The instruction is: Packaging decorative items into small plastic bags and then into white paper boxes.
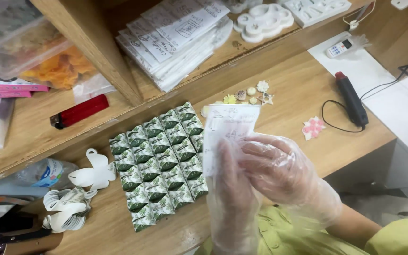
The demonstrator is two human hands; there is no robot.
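Both gloved hands, left hand (232, 189) and right hand (284, 174), pinch a white printed paper sleeve (227, 132) above the wooden worktop's (308, 85) front edge (green-white folded packets (159, 160) rowed alongside).

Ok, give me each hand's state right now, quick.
Left hand: gloved, closed on the printed paper sheet.
Right hand: gloved, fingers pinching the same sheet's edge.

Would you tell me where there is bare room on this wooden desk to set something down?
The desk is bare between the small decorations, the black tool and the pink flower piece, and in front of that piece. The left is crowded: green packets, white cutouts, ribbon rolls.
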